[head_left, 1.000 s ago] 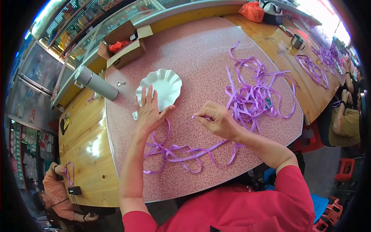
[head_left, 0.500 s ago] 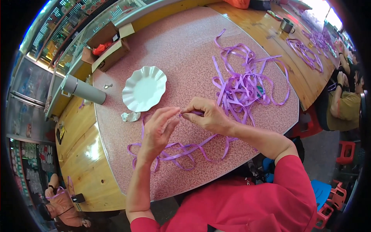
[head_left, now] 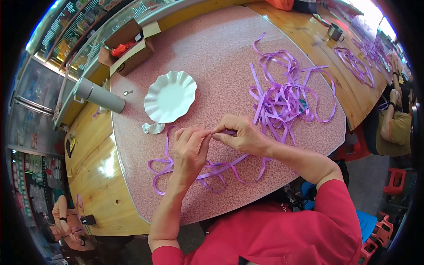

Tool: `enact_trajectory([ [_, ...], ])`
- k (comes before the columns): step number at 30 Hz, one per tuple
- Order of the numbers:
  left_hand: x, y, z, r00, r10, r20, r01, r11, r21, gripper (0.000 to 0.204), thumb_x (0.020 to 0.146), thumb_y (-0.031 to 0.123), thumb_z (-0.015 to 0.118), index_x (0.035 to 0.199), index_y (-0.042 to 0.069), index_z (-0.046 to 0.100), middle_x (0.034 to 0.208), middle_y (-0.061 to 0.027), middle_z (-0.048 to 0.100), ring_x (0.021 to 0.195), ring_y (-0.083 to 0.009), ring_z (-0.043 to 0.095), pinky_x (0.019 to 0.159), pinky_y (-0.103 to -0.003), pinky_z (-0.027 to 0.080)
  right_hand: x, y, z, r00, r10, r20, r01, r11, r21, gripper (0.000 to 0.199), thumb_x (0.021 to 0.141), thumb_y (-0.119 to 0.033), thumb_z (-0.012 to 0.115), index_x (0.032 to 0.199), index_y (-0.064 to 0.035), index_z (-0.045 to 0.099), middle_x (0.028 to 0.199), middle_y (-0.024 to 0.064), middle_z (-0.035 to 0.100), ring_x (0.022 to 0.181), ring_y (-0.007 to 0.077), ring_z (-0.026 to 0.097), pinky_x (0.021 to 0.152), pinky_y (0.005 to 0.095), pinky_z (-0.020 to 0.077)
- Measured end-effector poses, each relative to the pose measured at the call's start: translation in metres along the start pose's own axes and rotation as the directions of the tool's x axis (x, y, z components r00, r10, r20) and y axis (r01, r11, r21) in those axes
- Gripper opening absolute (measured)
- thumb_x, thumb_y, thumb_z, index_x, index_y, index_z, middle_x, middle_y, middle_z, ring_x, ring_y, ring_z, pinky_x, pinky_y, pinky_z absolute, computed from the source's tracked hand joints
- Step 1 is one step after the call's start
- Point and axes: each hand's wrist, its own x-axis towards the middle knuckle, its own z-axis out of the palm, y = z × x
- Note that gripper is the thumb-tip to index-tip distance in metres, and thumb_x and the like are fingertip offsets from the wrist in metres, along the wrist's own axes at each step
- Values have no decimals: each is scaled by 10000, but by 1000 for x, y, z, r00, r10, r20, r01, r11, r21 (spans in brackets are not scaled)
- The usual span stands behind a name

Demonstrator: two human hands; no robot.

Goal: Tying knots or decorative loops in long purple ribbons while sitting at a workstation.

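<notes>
Over the near part of the pink speckled table, my two hands meet at the fingertips. A bit of purple ribbon (head_left: 228, 132) shows in the curled fingers of my right hand (head_left: 243, 135), pinched by thumb and forefinger. My left hand (head_left: 191, 145) is closed too, its thumb and fingertips pressed together against the right fingertips; whatever lies between them is hidden. Loops of purple ribbon (head_left: 229, 166) trail on the table below and behind both wrists. A big tangled heap of purple ribbon (head_left: 282, 95) lies beyond my right hand.
A white scalloped plate (head_left: 170, 97) and crumpled white paper (head_left: 153, 128) lie beyond my left hand. Farther left are a grey flask (head_left: 102, 99) and an open cardboard box (head_left: 132, 55). A metal mug (head_left: 335, 32) stands far right. Other people sit at both sides.
My left hand, with fingers apart before, has closed and come against the right fingertips. The right hand still pinches the ribbon. The whole view has shifted slightly.
</notes>
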Motion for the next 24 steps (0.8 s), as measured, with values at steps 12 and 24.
enact_trajectory([
  [12, -27, 2, -27, 751, -518, 409, 569, 194, -799, 104, 966, 139, 603, 1035, 66, 577, 1018, -39, 626, 978, -128, 579, 908, -292, 432, 8, -9, -14, 973, 134, 190, -180, 951, 253, 130, 871, -102, 737, 985, -43, 716, 862, -7, 650, 778, 51, 560, 642, 225, 433],
  [24, -26, 35, -21, 710, -610, 351, 366, -106, -925, 60, 897, 43, 667, 955, 61, 670, 1038, -90, 666, 1032, -159, 599, 940, -313, 437, 0, -10, -2, 942, 253, 220, -333, 793, 511, 103, 878, -92, 735, 935, -19, 690, 892, 7, 669, 842, 65, 601, 734, 226, 484],
])
